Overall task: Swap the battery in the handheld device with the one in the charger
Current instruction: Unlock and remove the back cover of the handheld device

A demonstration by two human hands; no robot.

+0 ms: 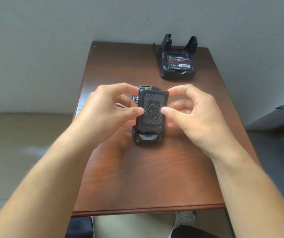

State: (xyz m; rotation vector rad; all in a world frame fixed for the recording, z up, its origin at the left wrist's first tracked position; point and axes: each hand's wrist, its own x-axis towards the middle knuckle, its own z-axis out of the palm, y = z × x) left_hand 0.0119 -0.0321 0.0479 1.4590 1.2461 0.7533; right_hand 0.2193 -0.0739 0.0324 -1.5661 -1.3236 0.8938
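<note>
The person holds a black battery cover [152, 111] between both hands above the middle of the brown table [137, 177]. The left hand [107, 110] pinches its left edge, thumb on the textured face; the right hand [189, 110] pinches the right edge in the same way. The cover's long axis runs away from the person, toward the wall, and its far end is tipped up. Beneath it lies the handheld device [147, 138], face down on the table, its length running the same way, its near end showing below the cover. Well apart, at the far right corner, stands the charger [177, 73], a labelled battery [178, 62] lying flat in its slot, cradle arms pointing up.
</note>
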